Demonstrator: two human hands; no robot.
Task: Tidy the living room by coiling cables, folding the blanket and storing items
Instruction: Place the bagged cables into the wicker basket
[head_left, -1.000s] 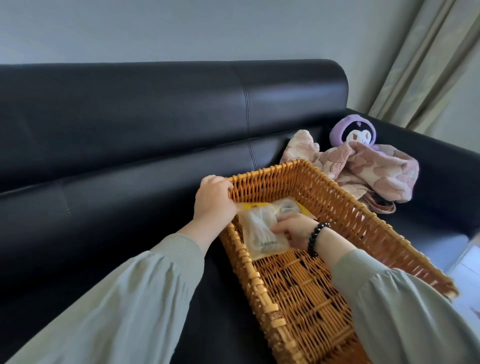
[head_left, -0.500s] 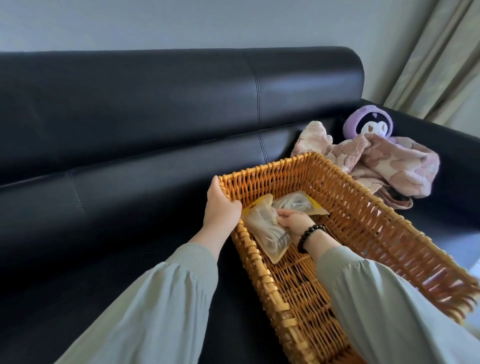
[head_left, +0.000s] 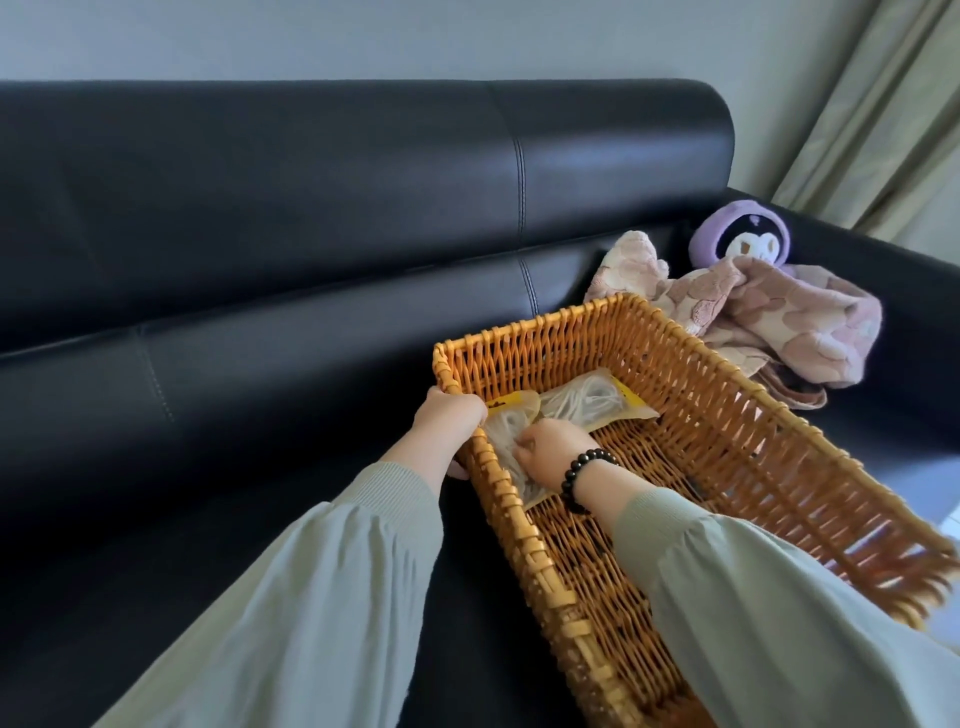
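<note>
On the black sofa (head_left: 311, 208) seat stands a wicker basket (head_left: 545, 340). L hand (head_left: 449, 421) grips its left rim near the far-left corner. R hand (head_left: 550, 457), fingers curled, pinches a clear cable bag (head_left: 503, 434) inside by that corner; 2nd bag (head_left: 592, 402) lies along the far wall. Pink blanket (head_left: 779, 312) & purple plush (head_left: 743, 241) sit just behind the basket.

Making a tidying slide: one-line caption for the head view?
On a black sofa, the left hand grips the rim of the basket while the right hand holds a bagged cable inside it.
</note>
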